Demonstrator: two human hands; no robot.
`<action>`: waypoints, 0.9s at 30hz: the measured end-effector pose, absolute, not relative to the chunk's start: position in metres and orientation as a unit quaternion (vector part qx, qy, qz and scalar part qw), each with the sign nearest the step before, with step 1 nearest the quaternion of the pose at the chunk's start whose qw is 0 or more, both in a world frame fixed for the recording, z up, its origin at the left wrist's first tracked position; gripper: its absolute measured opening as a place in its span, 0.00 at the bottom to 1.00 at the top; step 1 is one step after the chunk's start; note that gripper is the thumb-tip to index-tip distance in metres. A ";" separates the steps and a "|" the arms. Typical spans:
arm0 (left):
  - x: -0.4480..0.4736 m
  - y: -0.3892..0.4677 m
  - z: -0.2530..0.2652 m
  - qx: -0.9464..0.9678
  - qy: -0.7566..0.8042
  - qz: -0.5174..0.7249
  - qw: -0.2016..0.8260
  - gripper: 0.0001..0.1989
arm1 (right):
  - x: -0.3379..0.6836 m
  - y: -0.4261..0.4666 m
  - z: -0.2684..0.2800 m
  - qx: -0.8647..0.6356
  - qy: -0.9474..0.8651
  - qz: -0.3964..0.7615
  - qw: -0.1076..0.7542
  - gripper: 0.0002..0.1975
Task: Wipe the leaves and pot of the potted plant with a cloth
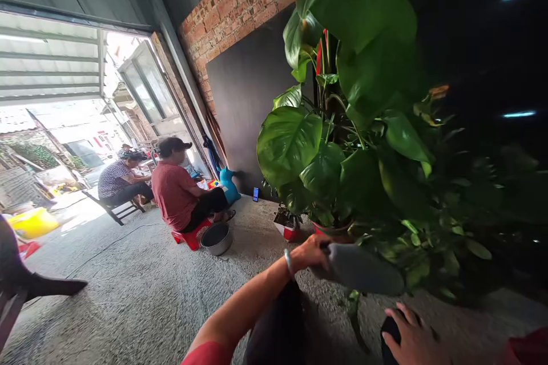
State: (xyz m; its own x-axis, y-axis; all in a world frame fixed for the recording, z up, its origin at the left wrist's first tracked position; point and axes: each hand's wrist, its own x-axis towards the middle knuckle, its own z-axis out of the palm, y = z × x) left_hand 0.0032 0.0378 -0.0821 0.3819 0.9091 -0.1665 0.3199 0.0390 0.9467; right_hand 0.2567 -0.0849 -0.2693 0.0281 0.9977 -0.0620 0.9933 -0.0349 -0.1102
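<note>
My left hand (310, 254), with a pale bangle (288, 261) at the wrist, is closed on one end of a flat grey rounded piece (363, 267). Whether it is a cloth or something stiffer I cannot tell. It is held above the floor, in front of a large potted plant (295, 142) with broad green leaves. Lower down at the right, my right hand (413, 336) lies with its fingers apart on my dark-clad knee (389, 331), holding nothing. A long dark leaf-like strip (355, 319) lies on the ground between my legs.
A small white-and-red planter (286, 232) and a propped phone (256, 194) stand by the dark panel (252, 108). Left of them, a person in red (171, 194) sits near a metal basin (216, 238); another person (117, 179) sits behind. A dark wooden piece (43, 285) juts in at left.
</note>
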 end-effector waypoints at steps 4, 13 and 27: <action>-0.055 0.039 -0.060 0.598 0.485 0.323 0.550 0.25 | 0.264 -0.082 -0.278 -0.713 -0.699 0.050 0.024 0.23; -0.057 0.087 -0.065 0.600 0.631 0.380 0.312 0.18 | 0.255 -0.062 -0.304 -0.694 -0.716 0.048 0.063 0.23; -0.013 0.121 -0.087 0.622 0.604 0.383 0.317 0.28 | 0.253 -0.061 -0.283 -0.704 -0.703 0.053 0.087 0.17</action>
